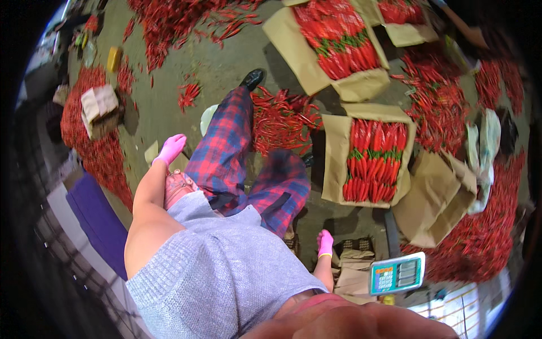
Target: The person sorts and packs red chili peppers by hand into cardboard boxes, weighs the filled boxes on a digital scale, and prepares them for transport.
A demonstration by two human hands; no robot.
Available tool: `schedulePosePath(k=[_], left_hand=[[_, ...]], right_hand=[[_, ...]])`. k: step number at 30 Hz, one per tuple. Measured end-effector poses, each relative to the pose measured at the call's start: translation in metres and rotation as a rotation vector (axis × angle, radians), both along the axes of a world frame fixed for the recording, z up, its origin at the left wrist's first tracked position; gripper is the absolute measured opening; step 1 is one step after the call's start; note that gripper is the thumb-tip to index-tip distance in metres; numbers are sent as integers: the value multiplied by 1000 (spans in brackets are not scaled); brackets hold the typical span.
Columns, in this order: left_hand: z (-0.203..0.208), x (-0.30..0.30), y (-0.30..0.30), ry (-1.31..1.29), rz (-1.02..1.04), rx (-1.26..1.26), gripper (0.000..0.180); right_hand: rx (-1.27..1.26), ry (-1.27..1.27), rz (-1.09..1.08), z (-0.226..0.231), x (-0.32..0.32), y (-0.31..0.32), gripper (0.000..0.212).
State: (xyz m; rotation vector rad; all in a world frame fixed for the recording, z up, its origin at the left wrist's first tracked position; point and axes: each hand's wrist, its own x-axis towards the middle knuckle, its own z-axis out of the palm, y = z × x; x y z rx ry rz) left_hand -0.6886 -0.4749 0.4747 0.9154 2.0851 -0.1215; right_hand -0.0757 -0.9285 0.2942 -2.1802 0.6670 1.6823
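Note:
My left hand (171, 148), in a pink glove, hangs beside my plaid trousers with its fingers stretched out and nothing visible in them. Near it are a pink patterned item (178, 189) at my hip and a pale flat piece (151, 152) on the floor. On the other side, my right hand (325, 243), also in pink, is lowered with its fingers curled; I see nothing in it. Folded brown cardboard (353, 279) lies close to that hand, next to a scale display (397, 274). An open carton (334, 161) packed with rows of red chillies (375, 161) stands ahead of it.
Loose red chillies (282, 121) lie by my feet, with larger heaps (96, 152) at left and right (474, 243). Another filled carton (291, 51) stands farther off. A brown carton (435, 198) is at right. Someone else's arm (466, 28) shows at top right.

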Motion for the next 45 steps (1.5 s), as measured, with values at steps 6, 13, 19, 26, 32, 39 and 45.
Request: schedulePosePath(k=[6, 13, 19, 26, 32, 39, 45], left_hand=[[-24, -71, -62, -95, 560, 101, 37], [16, -114, -264, 40, -25, -227, 28], [50, -54, -249, -5, 637, -294, 32], [70, -23, -333, 53, 1089, -90, 40], [34, -43, -324, -163, 855, -222, 41], [-130, -173, -191, -319, 760, 4, 43], [-352, -334, -123, -31, 491, 144, 43]], right_hand=[[265, 33, 806, -90, 55, 63, 28], [765, 84, 380, -36, -18, 407, 35], [683, 173, 729, -17, -58, 478, 38], [626, 173, 899, -27, -52, 433, 37], [457, 128, 1213, 20, 9, 349, 27], [141, 175, 1295, -62, -120, 404, 25], [1198, 359, 2318, -279, -385, 502, 33]])
